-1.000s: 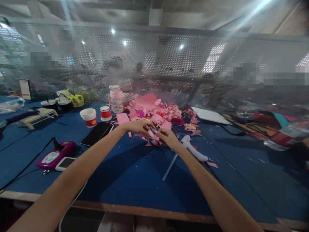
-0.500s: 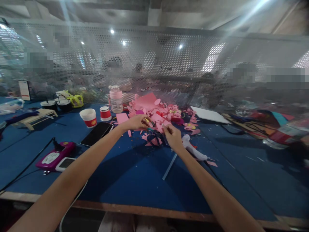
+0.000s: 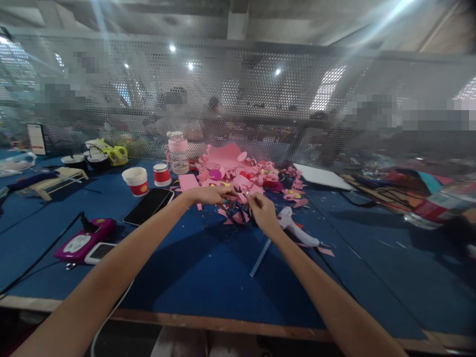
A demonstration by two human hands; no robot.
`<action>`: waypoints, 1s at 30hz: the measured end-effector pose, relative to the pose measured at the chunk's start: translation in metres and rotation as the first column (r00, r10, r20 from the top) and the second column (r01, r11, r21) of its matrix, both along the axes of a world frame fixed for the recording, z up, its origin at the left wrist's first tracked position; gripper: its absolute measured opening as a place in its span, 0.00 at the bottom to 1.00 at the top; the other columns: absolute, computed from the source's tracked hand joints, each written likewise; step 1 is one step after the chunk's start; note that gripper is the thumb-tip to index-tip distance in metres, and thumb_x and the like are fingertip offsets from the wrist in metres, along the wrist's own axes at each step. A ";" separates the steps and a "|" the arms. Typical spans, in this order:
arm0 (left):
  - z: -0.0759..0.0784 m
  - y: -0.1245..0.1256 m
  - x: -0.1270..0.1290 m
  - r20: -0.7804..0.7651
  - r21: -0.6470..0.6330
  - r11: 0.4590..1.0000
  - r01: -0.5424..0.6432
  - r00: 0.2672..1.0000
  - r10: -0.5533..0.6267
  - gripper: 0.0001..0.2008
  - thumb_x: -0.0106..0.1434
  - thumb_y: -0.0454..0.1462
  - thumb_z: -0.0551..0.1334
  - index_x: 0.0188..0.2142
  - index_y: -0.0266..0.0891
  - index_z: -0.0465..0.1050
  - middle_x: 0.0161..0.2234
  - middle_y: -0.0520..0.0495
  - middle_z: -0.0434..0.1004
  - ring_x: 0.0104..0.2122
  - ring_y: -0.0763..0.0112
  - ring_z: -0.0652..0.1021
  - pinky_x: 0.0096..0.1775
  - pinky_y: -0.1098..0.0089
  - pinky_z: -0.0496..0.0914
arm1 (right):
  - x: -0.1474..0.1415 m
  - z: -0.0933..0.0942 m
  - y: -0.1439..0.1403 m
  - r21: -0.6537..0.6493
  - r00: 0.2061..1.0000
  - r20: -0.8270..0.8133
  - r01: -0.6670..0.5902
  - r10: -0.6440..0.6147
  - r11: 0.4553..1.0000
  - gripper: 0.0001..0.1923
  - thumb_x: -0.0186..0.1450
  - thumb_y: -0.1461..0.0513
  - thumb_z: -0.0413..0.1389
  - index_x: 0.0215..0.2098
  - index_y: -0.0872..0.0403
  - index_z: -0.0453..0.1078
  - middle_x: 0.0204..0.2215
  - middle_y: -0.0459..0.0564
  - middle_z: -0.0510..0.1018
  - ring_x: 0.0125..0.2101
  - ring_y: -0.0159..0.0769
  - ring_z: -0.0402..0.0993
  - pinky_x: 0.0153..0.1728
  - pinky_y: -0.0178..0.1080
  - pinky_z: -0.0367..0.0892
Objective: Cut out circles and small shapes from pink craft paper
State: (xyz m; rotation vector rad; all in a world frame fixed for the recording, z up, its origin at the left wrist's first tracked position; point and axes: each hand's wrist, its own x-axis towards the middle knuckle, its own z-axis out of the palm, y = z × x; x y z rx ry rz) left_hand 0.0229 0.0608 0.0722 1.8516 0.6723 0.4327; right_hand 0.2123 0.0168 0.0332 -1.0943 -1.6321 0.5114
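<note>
Between left hand and right hand: small pink scrap, blurred.

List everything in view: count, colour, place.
paper scraps: many, pink, heaped at table centre back
glue gun: 1, white, right of hands
glue stick: 1, clear, in front of gun
phone: 1, black, left of hands
cups: 2, white and red, back left
jar: 1, pink-lidded, behind cups
device: 1, magenta, near left
table: 1, blue
left hand: pinching scraps
right hand: pinching a scrap
</note>
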 end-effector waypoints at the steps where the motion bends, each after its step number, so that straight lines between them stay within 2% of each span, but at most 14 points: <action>1: 0.002 -0.003 0.002 -0.021 -0.014 1.000 -0.027 0.999 0.027 0.22 0.46 0.26 0.54 0.41 0.42 0.69 0.47 0.45 0.70 0.45 0.68 0.71 0.31 0.77 0.66 | 0.000 0.000 0.000 -0.015 1.000 -0.015 -0.018 0.018 1.000 0.17 0.60 0.53 0.50 0.18 0.54 0.58 0.12 0.41 0.62 0.15 0.28 0.58 0.19 0.32 0.54; 3: 0.007 -0.009 0.006 -0.058 -0.021 0.996 -0.088 0.995 0.086 0.19 0.46 0.27 0.54 0.39 0.41 0.69 0.44 0.46 0.71 0.41 0.69 0.72 0.30 0.77 0.66 | -0.001 -0.001 0.001 -0.039 0.998 -0.052 -0.043 0.041 0.998 0.17 0.59 0.53 0.50 0.18 0.53 0.59 0.12 0.40 0.62 0.14 0.27 0.57 0.18 0.32 0.53; 6: 0.011 -0.014 0.011 -0.067 -0.006 0.993 -0.117 0.991 0.117 0.12 0.51 0.32 0.54 0.35 0.39 0.70 0.38 0.47 0.72 0.32 0.71 0.74 0.27 0.75 0.66 | -0.002 -0.003 0.002 -0.074 0.995 -0.085 -0.056 0.050 0.996 0.16 0.59 0.53 0.51 0.19 0.53 0.58 0.11 0.39 0.60 0.13 0.26 0.54 0.16 0.32 0.51; 9: 0.008 -0.013 0.012 -0.080 0.147 0.979 -0.143 0.985 0.156 0.09 0.53 0.39 0.57 0.31 0.36 0.69 0.28 0.49 0.72 0.25 0.73 0.73 0.24 0.75 0.64 | -0.005 -0.005 0.002 -0.097 0.993 -0.102 -0.068 0.058 0.993 0.15 0.58 0.53 0.51 0.19 0.53 0.59 0.10 0.38 0.59 0.12 0.25 0.52 0.14 0.31 0.49; 12: 0.001 -0.008 0.011 -0.026 0.327 0.925 -0.193 0.977 0.213 0.09 0.50 0.39 0.62 0.27 0.35 0.68 0.22 0.51 0.70 0.22 0.75 0.72 0.24 0.75 0.64 | -0.008 -0.004 -0.001 -0.132 0.988 -0.134 -0.095 0.077 0.987 0.15 0.58 0.53 0.51 0.19 0.53 0.59 0.11 0.39 0.61 0.11 0.25 0.52 0.14 0.31 0.49; 15: -0.002 -0.004 0.009 0.044 0.323 0.916 -0.236 0.971 0.234 0.09 0.50 0.39 0.62 0.26 0.34 0.69 0.21 0.51 0.70 0.20 0.76 0.72 0.24 0.75 0.64 | -0.009 -0.002 -0.003 -0.154 0.980 -0.172 -0.128 0.101 0.980 0.16 0.58 0.53 0.51 0.19 0.53 0.59 0.11 0.39 0.62 0.11 0.25 0.54 0.13 0.31 0.49; 18: 0.000 -0.003 0.007 0.027 0.298 0.923 -0.244 0.969 0.247 0.11 0.53 0.42 0.59 0.29 0.35 0.71 0.19 0.51 0.71 0.18 0.76 0.72 0.23 0.75 0.63 | -0.009 -0.002 -0.004 -0.156 0.973 -0.204 -0.142 0.108 0.978 0.15 0.58 0.54 0.52 0.19 0.53 0.59 0.11 0.39 0.63 0.10 0.24 0.54 0.12 0.31 0.49; 20: 0.000 -0.002 0.007 0.005 0.342 0.911 -0.229 0.970 0.242 0.12 0.56 0.42 0.56 0.30 0.35 0.72 0.20 0.51 0.71 0.19 0.75 0.72 0.24 0.74 0.63 | -0.009 -0.003 -0.003 -0.164 0.967 -0.229 -0.150 0.110 0.975 0.14 0.58 0.54 0.52 0.20 0.53 0.59 0.11 0.39 0.63 0.10 0.24 0.53 0.12 0.30 0.49; 22: -0.001 -0.001 0.008 -0.001 0.448 0.863 -0.234 0.965 0.262 0.11 0.58 0.40 0.53 0.29 0.35 0.71 0.20 0.51 0.71 0.20 0.75 0.71 0.25 0.74 0.62 | -0.009 -0.004 -0.003 -0.182 0.957 -0.267 -0.169 0.117 0.969 0.15 0.57 0.53 0.53 0.19 0.53 0.59 0.11 0.39 0.63 0.09 0.23 0.52 0.11 0.30 0.48; 25: -0.005 0.000 0.014 0.005 0.603 0.747 -0.281 0.938 0.348 0.11 0.60 0.35 0.50 0.26 0.35 0.67 0.21 0.51 0.69 0.22 0.75 0.68 0.26 0.74 0.60 | -0.012 -0.004 -0.003 -0.232 0.927 -0.353 -0.214 0.123 0.949 0.16 0.55 0.52 0.54 0.19 0.53 0.59 0.10 0.38 0.62 0.08 0.23 0.51 0.09 0.30 0.45; 27: -0.006 -0.001 0.018 0.014 0.630 0.706 -0.323 0.914 0.406 0.10 0.60 0.33 0.49 0.24 0.36 0.64 0.21 0.51 0.67 0.22 0.75 0.67 0.26 0.74 0.59 | -0.013 -0.003 -0.003 -0.271 0.905 -0.413 -0.230 0.103 0.935 0.17 0.54 0.50 0.55 0.18 0.53 0.58 0.09 0.37 0.61 0.07 0.22 0.50 0.08 0.30 0.44; 30: -0.003 -0.005 0.020 0.075 0.609 0.675 -0.417 0.877 0.474 0.10 0.60 0.33 0.49 0.23 0.37 0.61 0.21 0.52 0.66 0.22 0.75 0.67 0.26 0.74 0.58 | -0.014 -0.002 -0.003 -0.300 0.879 -0.474 -0.226 0.060 0.927 0.18 0.52 0.49 0.56 0.18 0.53 0.58 0.09 0.37 0.61 0.07 0.22 0.50 0.07 0.29 0.43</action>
